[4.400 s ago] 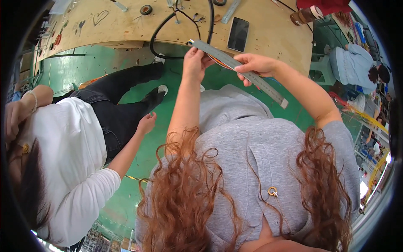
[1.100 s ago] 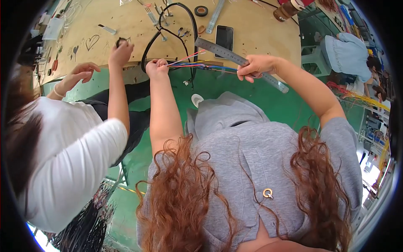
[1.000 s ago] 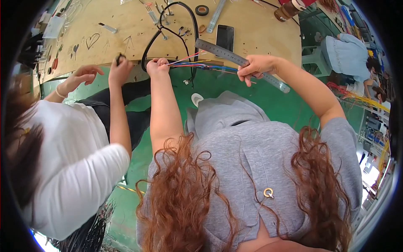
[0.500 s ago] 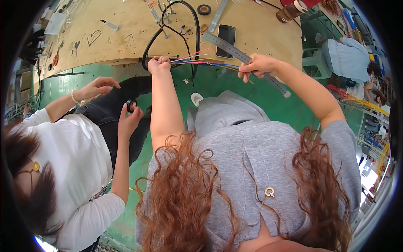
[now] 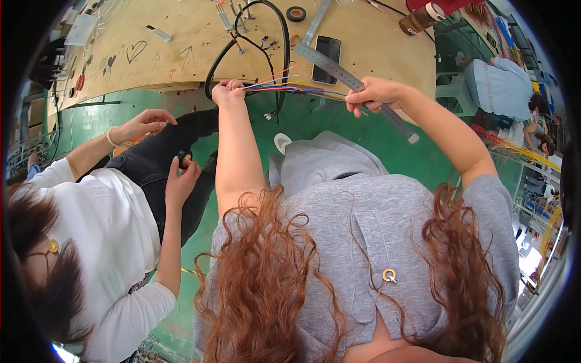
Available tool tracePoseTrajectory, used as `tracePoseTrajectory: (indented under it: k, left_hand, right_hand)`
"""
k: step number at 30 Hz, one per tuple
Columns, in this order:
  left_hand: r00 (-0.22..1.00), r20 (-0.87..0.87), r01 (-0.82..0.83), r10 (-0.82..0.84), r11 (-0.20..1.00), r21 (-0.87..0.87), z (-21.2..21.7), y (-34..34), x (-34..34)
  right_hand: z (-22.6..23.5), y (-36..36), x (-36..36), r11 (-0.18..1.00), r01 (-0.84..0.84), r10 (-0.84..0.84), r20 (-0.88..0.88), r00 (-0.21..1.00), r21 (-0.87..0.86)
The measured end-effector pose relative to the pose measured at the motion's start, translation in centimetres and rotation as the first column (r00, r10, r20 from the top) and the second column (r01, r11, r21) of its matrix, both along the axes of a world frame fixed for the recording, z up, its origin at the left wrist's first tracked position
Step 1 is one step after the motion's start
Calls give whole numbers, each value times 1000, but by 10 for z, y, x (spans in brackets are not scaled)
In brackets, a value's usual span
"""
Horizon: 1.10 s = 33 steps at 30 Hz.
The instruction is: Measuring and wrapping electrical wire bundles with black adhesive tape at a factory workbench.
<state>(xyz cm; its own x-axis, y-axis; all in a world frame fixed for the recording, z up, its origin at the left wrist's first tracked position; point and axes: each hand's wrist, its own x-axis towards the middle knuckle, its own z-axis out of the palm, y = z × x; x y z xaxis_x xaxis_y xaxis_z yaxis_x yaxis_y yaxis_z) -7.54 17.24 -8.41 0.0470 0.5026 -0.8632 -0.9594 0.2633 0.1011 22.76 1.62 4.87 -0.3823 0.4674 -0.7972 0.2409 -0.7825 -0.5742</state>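
Note:
My left hand (image 5: 229, 92) is closed at the table's front edge, gripping one end of a bundle of thin coloured wires (image 5: 284, 88). The bundle stretches to the right, with red, white and yellow ends fanned out above it. In my closed right hand (image 5: 376, 95) is a steel ruler (image 5: 331, 68), slanting from the tabletop down past my fingers. A blue wire also reaches these fingertips. Which fingers pinch it is hard to see. Behind the bundle, a thick black cable (image 5: 286, 42) loops over the table edge, its thinner branches hanging down.
On the wooden table (image 5: 175, 24) lie a phone (image 5: 327, 49), a second ruler (image 5: 316, 23), a black tape roll (image 5: 295, 14) and a brown bottle (image 5: 422, 18). Upright metal pins (image 5: 240, 48) stand near the cable. At left, a co-worker's hand (image 5: 181, 181) holds black tape (image 5: 184, 158).
My right hand and the ruler have shifted very slightly; the ruler's lower end dips a little. My left hand stays put. The co-worker's hand with the tape has moved slightly down and left.

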Motion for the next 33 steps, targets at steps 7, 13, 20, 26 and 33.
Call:
tracePoseTrajectory:
  k: [7,13,20,26,33]
  left_hand:
    - [1000,20,6,-7,999,49,-28,8,-12]
    - [999,32,-5,4,999,43,-37,9,-8]
    - [999,28,-35,35,999,4,-32,11,-10]
    - [998,55,-30,28,999,39,-12,-6,1]
    - [984,150,71,-97,983,170,-17,-26,-13]
  right_hand:
    - [4,2,-5,965,-246,232,139,963,93]
    - [6,-5,-5,993,-109,104,83,991,52]
    - [12,-4,-8,1000,-9,9,26,1000,15]
    - [4,-9,1,994,-50,38,121,992,93]
    - [-128,-30,93,799,-370,-321,856,406,475]
